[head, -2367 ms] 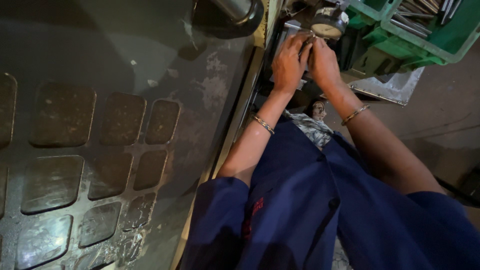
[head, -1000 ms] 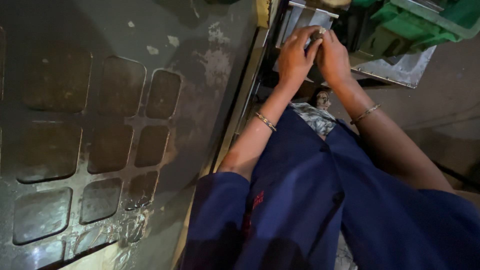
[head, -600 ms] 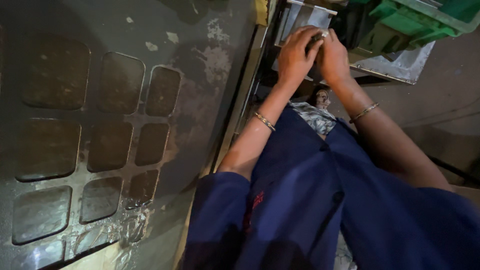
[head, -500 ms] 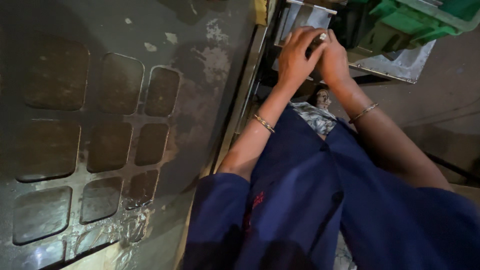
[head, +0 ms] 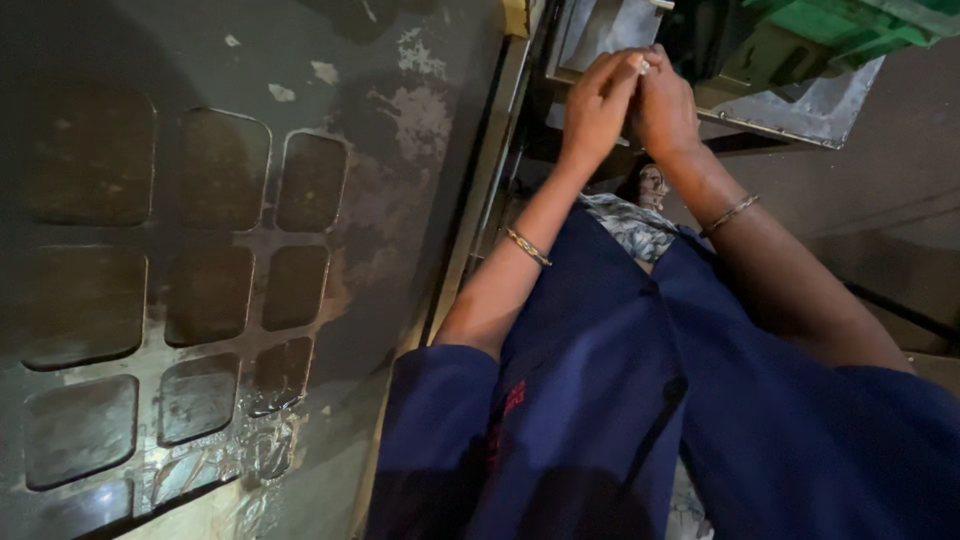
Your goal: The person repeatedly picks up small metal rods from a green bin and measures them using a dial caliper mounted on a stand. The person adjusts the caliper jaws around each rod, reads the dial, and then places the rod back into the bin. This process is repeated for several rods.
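A dark metal sheet (head: 200, 270) with rows of square cutouts fills the view from 7 to 11 o'clock. At 1 o'clock sits a green crate (head: 850, 25). My left hand (head: 598, 105) and right hand (head: 668, 110) press together at 12 o'clock, fingers (head: 625, 70) pinching a small pale piece (head: 642, 66).

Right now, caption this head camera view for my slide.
Both hands, left hand and right hand, pinch a small pale piece beside a green crate.
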